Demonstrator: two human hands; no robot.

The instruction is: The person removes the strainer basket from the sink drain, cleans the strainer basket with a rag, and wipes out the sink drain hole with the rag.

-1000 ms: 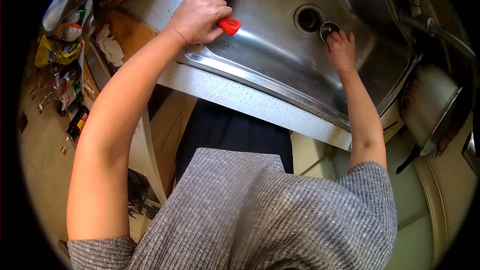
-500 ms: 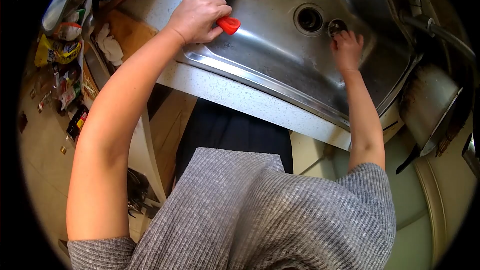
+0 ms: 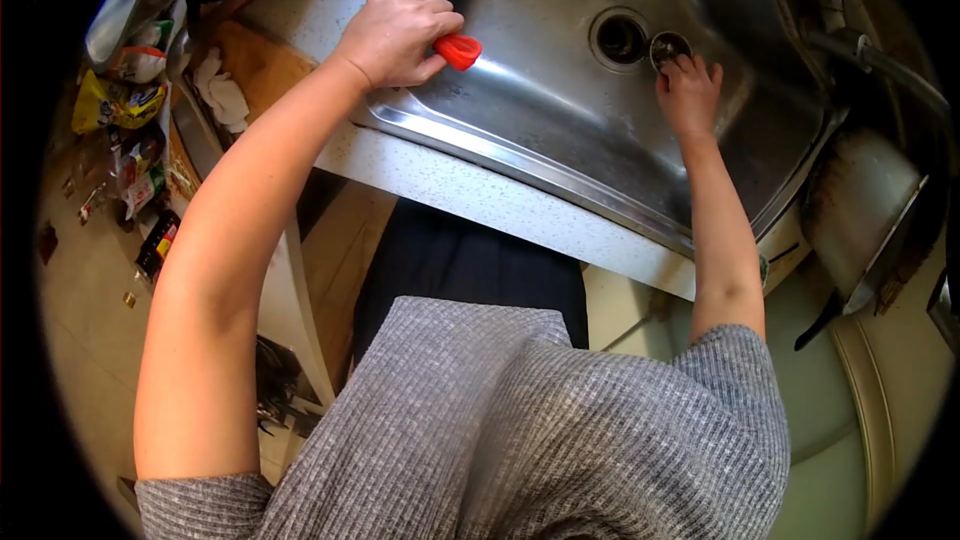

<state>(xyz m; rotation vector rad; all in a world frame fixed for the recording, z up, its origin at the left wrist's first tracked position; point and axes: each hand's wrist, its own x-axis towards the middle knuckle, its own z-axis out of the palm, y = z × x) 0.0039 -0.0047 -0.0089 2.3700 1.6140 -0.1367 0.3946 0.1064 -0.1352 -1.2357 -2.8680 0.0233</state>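
Note:
My left hand point(image 3: 403, 32) is closed at the left rim of the steel sink point(image 3: 545, 105). A folded, soft-looking red item point(image 3: 459, 51) pokes out between its thumb and fingers; most of it is hidden, and I cannot make out its kind. Down in the basin, my right hand point(image 3: 690, 100) pinches the near edge of a round sink strainer point(image 3: 669, 46). The strainer is held just right of the drain hole point(image 3: 619, 38), apart from the opening or touching only its rim. Dark bits appear to be inside it.
A faucet point(image 3: 862, 52) reaches in from the right. Below it, a pan point(image 3: 865, 205) with a black handle stands beside the counter. A pale speckled counter edge point(image 3: 480, 190) runs along the front. At left are a white cloth point(image 3: 220, 90) and several packets, including a yellow one point(image 3: 105, 105).
My right hand has shifted slightly left, bringing the strainer closer to the drain hole and showing more of its round face. My left hand and the red item have hardly moved.

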